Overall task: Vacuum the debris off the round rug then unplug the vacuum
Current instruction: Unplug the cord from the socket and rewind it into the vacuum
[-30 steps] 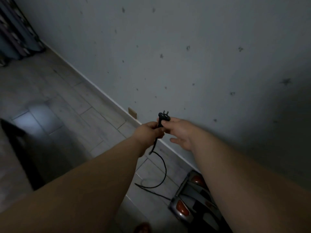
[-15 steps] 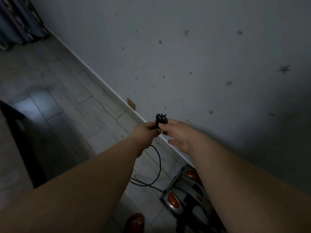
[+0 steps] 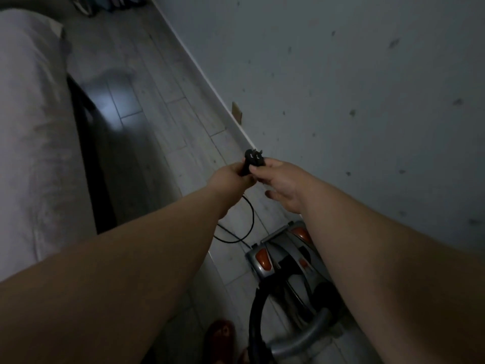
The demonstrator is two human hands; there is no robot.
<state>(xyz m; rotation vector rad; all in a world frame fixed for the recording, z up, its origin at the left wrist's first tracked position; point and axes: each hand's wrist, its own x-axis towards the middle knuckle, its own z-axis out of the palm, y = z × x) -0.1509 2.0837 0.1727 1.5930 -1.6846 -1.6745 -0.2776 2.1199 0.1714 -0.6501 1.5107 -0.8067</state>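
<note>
Prongs bare, plug (image 3: 253,160) stays pinched in left hand (image 3: 231,177) and right hand (image 3: 282,183) above the vacuum (image 3: 283,258), now nearer: unplugging looks done.

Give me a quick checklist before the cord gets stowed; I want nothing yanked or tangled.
1. Plug out of any socket: ok, its prongs are bare in the air.
2. Grip on the plug: ok, left hand and right hand both pinch it.
3. Cord free of knots: ok in the visible part, one loose loop on the floor; beyond that, cannot tell.
4. Canister vacuum upright by the wall: ok.
5. Hose clear of the cord: cannot tell.
6. Motor off: cannot tell.
</note>
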